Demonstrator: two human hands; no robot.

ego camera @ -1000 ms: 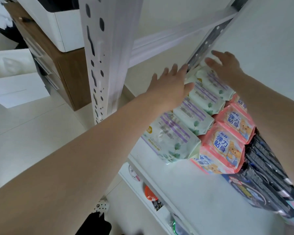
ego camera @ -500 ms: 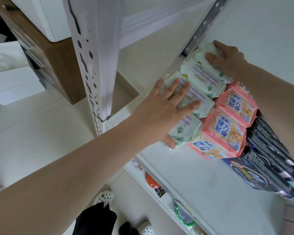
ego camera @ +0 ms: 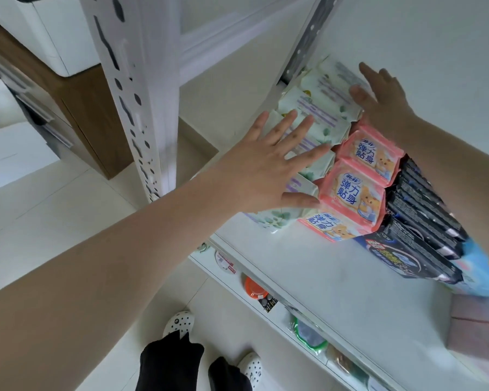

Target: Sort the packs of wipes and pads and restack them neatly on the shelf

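White perforated steel forms the shelf upright (ego camera: 141,88) at the left of the view, with a brown wooden cabinet (ego camera: 76,108) behind it carrying a white box-like appliance (ego camera: 48,32). Below, on the pale floor, the person's dark trouser legs (ego camera: 170,362) and white clogs (ego camera: 180,323) show.

The left hand (ego camera: 268,170) reaches in from the lower left with fingers straight and spread wide, its palm lying flat over the near end of a row of pale green wipe packs (ego camera: 316,108). That row runs back along the white shelf (ego camera: 308,272) toward the grey rear post (ego camera: 305,38). The thumb points toward the pink packs.

Just right of the green row, and touching it, stands a row of pink pad packs (ego camera: 356,187) printed with blue characters and a small bear. The right hand (ego camera: 384,100) comes in from the right, fingers straight and relaxed, pressing on the far end of the green packs near the back wall.

Further right, dark navy packs (ego camera: 424,213) lean in a row against the pink ones, then a light blue pack (ego camera: 477,266), partly cut off. A blurred pinkish pack (ego camera: 477,328) lies at the lower right of the shelf. Under the shelf edge, a lower tier holds small items, among them an orange lid (ego camera: 254,287) and a green-rimmed one (ego camera: 308,334).
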